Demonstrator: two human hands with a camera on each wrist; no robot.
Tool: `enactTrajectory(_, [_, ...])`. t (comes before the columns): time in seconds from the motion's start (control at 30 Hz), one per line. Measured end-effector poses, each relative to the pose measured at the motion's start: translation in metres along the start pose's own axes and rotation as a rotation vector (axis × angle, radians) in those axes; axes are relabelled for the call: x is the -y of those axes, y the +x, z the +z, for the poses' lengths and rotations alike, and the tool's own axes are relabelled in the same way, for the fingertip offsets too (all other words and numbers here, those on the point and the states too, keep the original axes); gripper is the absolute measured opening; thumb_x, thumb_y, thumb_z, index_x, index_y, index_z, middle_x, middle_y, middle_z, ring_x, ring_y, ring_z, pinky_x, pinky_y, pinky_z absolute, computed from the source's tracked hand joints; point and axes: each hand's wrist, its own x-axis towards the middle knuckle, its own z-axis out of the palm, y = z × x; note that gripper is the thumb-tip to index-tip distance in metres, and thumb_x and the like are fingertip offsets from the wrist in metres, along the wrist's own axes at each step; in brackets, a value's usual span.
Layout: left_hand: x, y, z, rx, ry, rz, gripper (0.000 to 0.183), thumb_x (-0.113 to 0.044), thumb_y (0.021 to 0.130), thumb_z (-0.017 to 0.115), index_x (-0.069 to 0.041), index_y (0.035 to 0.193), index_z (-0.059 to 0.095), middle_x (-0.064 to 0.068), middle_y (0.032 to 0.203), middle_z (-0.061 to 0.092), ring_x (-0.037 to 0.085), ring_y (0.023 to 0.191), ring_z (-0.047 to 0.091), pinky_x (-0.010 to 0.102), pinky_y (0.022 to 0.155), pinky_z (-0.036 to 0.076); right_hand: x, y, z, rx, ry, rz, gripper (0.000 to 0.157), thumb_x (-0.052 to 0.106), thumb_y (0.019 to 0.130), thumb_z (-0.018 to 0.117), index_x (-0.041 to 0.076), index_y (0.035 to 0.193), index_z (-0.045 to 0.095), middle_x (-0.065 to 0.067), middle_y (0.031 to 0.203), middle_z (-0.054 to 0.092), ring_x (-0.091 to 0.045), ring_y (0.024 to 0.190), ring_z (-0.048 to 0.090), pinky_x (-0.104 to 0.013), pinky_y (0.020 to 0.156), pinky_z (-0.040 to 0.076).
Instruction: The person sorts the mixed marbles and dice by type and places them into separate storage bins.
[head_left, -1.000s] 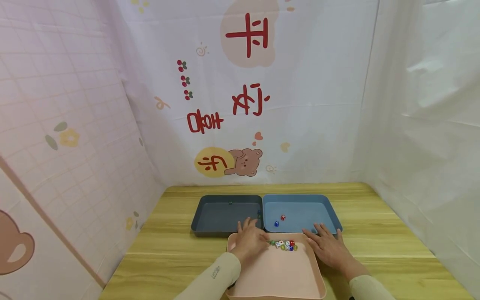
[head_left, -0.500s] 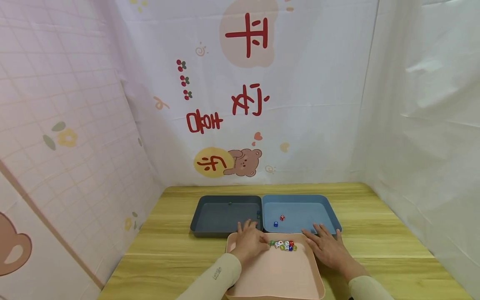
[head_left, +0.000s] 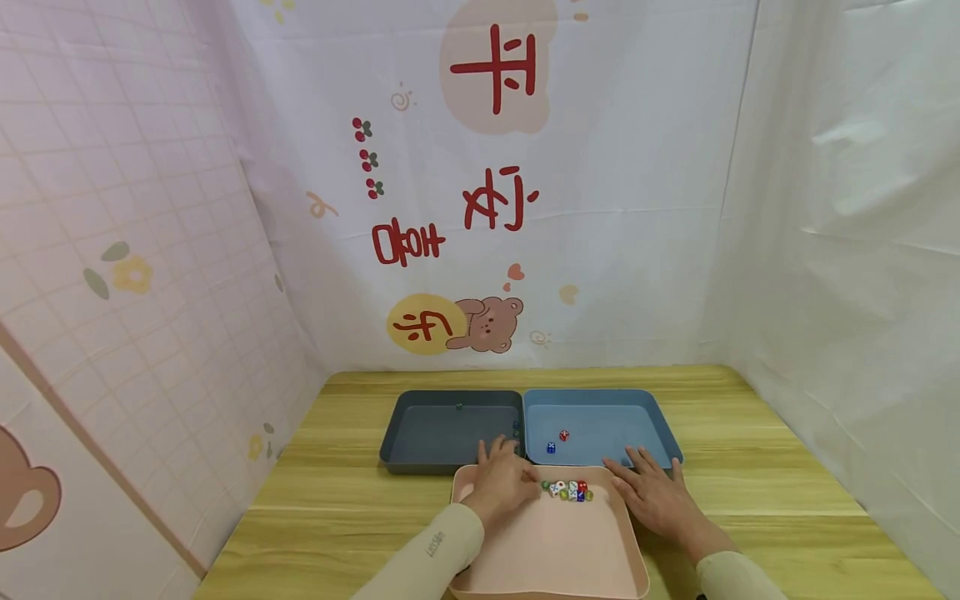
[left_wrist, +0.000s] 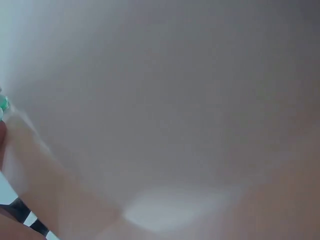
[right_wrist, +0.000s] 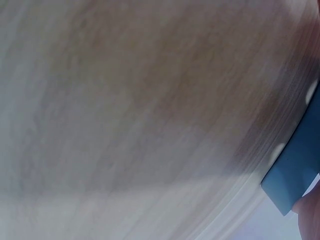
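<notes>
My left hand [head_left: 501, 483] reaches over the far left corner of the pink tray [head_left: 562, 550], thumb and index finger close together beside a small green die [head_left: 545, 485]. I cannot tell whether something sits between those fingertips. Right of it runs a row of small dice, with white dice [head_left: 557, 488], a red die [head_left: 582, 485], a blue die [head_left: 581, 496] and yellowish pieces. In the left wrist view a green piece [left_wrist: 4, 103] shows at the left edge. My right hand [head_left: 660, 497] lies with fingers spread across the pink tray's far right corner and the blue tray's near edge.
Behind the pink tray stand a dark grey tray [head_left: 450, 437], with a few small green and blue pieces, and a blue tray [head_left: 600, 417] holding a blue die [head_left: 551, 447] and a red die [head_left: 564, 435]. Everything rests on a wooden table [head_left: 322, 500] between hanging cloths.
Over the last second, my left thumb and index finger shift slightly beside the green die at the left end of the row. My right hand stays in place.
</notes>
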Motion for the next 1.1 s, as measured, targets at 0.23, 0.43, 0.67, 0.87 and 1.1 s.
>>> enactTrajectory(0.23, [-0.001,0.003,-0.012,-0.014,-0.109,-0.015,0.005,-0.026,0.086,0.079,-0.022,0.085,0.081,0.015,0.135,0.057,0.042,0.14,0.032,0.071,0.111,0.009,-0.002,0.0,0.001,0.001,-0.003,0.003,0.043,0.039,0.104,0.048,0.02,0.142,0.058,-0.024,0.149,0.042,-0.048,0.14,0.031,-0.08,0.102,0.009])
enactTrajectory(0.43, [0.002,0.012,-0.015,-0.033,-0.153,-0.047,0.005,-0.029,0.088,0.077,-0.027,0.085,0.079,0.015,0.142,0.05,0.039,0.141,0.03,0.071,0.111,0.005,-0.003,0.001,0.001,0.011,-0.012,0.009,0.044,0.04,0.105,0.047,0.021,0.143,0.057,-0.023,0.15,0.041,-0.047,0.14,0.031,-0.08,0.102,0.008])
enactTrajectory(0.67, [0.007,0.021,-0.029,-0.066,-0.163,-0.081,0.005,-0.033,0.088,0.076,-0.029,0.087,0.078,0.012,0.143,0.049,0.039,0.142,0.028,0.07,0.111,0.008,-0.004,0.001,0.002,0.013,-0.007,0.012,0.044,0.04,0.105,0.047,0.021,0.143,0.057,-0.023,0.151,0.041,-0.047,0.141,0.03,-0.08,0.103,0.007])
enactTrajectory(0.87, [0.013,0.026,-0.042,-0.085,-0.174,-0.119,0.008,-0.035,0.089,0.075,-0.027,0.09,0.078,0.012,0.143,0.049,0.039,0.14,0.03,0.07,0.112,0.009,-0.003,0.002,0.002,0.011,-0.002,0.008,0.044,0.04,0.104,0.047,0.02,0.142,0.057,-0.023,0.15,0.042,-0.047,0.141,0.03,-0.08,0.102,0.007])
enactTrajectory(1.1, [0.024,0.031,-0.054,-0.128,-0.193,-0.184,0.01,-0.034,0.089,0.075,-0.025,0.091,0.078,0.013,0.144,0.048,0.039,0.142,0.028,0.07,0.112,0.007,0.0,0.001,0.0,0.003,-0.006,0.003,0.043,0.039,0.104,0.048,0.02,0.141,0.058,-0.024,0.149,0.043,-0.047,0.14,0.032,-0.08,0.102,0.008])
